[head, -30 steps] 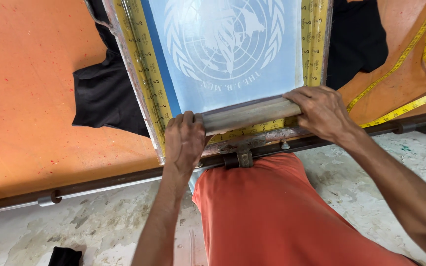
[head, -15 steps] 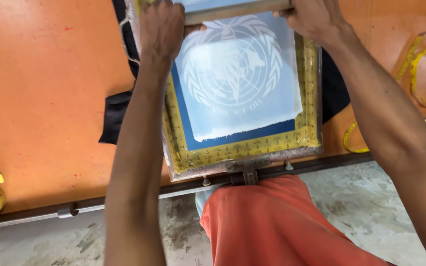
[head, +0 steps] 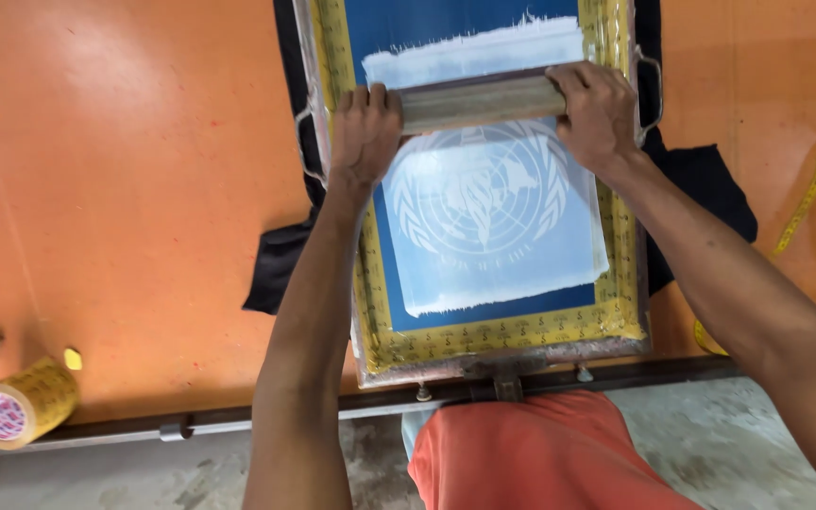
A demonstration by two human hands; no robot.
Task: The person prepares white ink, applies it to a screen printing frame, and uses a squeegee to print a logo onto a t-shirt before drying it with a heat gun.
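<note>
I've got both hands on the squeegee (head: 480, 100), a wooden-handled bar lying crosswise in the upper centre of the frame, on the mesh of the printing screen (head: 484, 217). Left hand (head: 365, 134) is closed over the bar's left end, fingers curled over the top, thumb side toward me. Right hand (head: 599, 115) is clamped round the right end the same way, knuckles up. The screen itself fills the centre: blue mesh w/ a pale round globe-and-wreath emblem (head: 484, 203) just below the squeegee, and a band of white ink (head: 474, 57) smeared above it, at the top of the frame. Frame edges are wrapped in yellow tape (head: 507, 332), ink-stained along the near side, which sits against a metal rail (head: 266, 416) running across the lower part of the picture. Under the screen a black garment (head: 276, 269) sticks out left and right, flat on the orange worktop (head: 125, 189). Lower left: a roll of yellow tape (head: 25, 401) on its side, near the rail. Far right edge: loose yellow tape strips (head: 809, 198). My orange shirt (head: 540, 453) shows bottom centre.
</note>
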